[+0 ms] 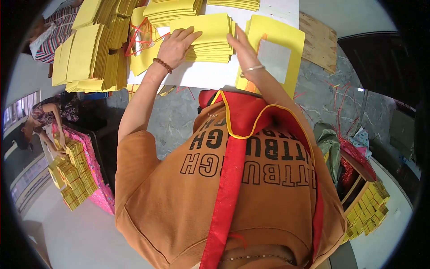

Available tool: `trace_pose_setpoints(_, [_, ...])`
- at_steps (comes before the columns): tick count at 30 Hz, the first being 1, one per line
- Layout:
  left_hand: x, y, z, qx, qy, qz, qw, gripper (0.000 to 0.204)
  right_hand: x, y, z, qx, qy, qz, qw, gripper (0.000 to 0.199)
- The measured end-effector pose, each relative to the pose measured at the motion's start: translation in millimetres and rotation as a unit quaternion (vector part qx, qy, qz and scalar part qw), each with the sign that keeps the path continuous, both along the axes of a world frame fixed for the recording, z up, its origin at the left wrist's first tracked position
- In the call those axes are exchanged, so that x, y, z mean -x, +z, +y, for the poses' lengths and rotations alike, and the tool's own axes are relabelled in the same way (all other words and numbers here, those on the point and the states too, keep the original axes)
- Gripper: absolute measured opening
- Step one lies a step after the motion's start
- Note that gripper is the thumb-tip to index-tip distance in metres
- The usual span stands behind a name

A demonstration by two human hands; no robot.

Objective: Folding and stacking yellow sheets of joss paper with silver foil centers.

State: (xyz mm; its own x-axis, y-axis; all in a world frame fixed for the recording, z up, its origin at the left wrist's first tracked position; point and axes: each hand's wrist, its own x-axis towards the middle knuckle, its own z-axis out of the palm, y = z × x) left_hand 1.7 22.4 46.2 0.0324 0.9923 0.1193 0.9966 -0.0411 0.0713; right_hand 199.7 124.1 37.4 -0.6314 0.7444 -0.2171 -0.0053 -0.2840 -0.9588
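A stack of yellow paper sheets (210, 38) lies on the white table top (201, 74) in front of me. My left hand (177, 45), with a bead bracelet at the wrist, rests flat on the stack's left side, fingers spread. My right hand (244, 47), wearing a metal bangle, presses against the stack's right edge with straight fingers. Just right of it lies a yellow sheet with a silver square in its middle (274, 56).
Tall piles of yellow paper (89, 54) fill the table's left and far side, some with red string (139, 38). A wooden board (319, 41) lies at right. Another person (42, 119) handles yellow bundles (74, 172) at lower left. A box of bundles (365, 208) stands at lower right.
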Motion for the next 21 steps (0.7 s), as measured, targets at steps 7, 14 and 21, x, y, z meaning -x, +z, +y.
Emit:
trace_pose_setpoints(7, [14, -28, -15, -0.133, 0.04, -0.077, 0.987, 0.051, 24, -19, -5, 0.095, 0.0, -0.018, 0.995, 0.052])
trace_pose_setpoints(14, [4, -25, -17, -0.007, 0.381, -0.604, 0.7, 0.074, 25, -13, -5, 0.263, -0.02, -0.031, 0.964, 0.043])
trace_pose_setpoints(21, [8, -13, -11, 0.069, 0.369, -0.66, 0.651, 0.065, 25, -26, -9, 0.299, -0.069, 0.042, 0.951, 0.043])
